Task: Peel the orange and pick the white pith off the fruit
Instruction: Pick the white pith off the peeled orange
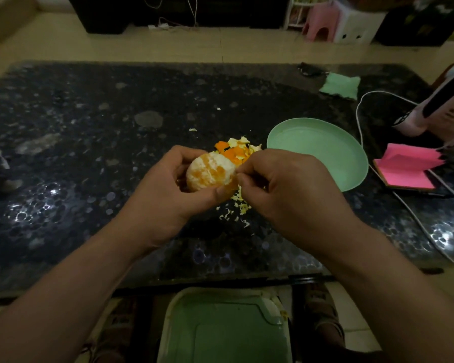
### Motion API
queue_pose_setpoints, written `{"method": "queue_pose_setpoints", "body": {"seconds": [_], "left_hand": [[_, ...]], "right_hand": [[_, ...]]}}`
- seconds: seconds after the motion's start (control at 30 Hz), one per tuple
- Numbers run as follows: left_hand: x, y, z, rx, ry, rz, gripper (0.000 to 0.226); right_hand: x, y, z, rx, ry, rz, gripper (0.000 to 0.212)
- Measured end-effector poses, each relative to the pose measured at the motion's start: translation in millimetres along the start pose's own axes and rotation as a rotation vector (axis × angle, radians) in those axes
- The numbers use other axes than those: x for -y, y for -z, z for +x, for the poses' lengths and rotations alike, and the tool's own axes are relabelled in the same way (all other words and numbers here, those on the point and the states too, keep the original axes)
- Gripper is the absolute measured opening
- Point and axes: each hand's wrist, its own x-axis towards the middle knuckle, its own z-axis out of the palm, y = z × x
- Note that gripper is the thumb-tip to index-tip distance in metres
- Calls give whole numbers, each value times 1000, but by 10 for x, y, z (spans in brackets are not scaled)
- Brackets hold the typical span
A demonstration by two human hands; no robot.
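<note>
Cradling one peeled orange [210,172] above the dark tabletop [89,142], the left hand [168,195] grips it; the right hand [281,189] pinches pith at its edge. One peel pile [236,150], one green plate [323,153] beyond.

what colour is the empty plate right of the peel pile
Pale mint green plate, seen best in the head view.

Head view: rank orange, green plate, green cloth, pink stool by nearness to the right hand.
1. orange, touching the right hand
2. green plate, just right
3. green cloth, table's far right
4. pink stool, floor beyond
</note>
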Motion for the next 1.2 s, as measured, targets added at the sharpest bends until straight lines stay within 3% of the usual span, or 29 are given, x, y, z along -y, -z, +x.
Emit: {"method": "queue_pose_setpoints", "body": {"seconds": [0.13, 0.33, 0.47, 0.7, 1.0, 1.2], "left_hand": [[29, 30, -2, 30, 8, -41, 68], [47, 57, 51, 72, 82, -370, 63], [66, 73, 76, 113, 101, -434, 64], [87, 88, 85, 91, 115, -386, 53], [67, 42, 54, 16, 30, -165, 58], [46, 4, 20, -37, -38, -1, 69]], "right_hand": [[-35, 14, 7, -29, -27, 59, 14], [-40, 58, -26, -31, -164, 356, 9], [-26, 62, -2, -49, -157, 360, 4], [1, 56, 0, -31, -93, 285, 7], [31, 11, -24, -2, -140, 206, 14], [108, -37, -28, -78, -82, -14, 13]]}}
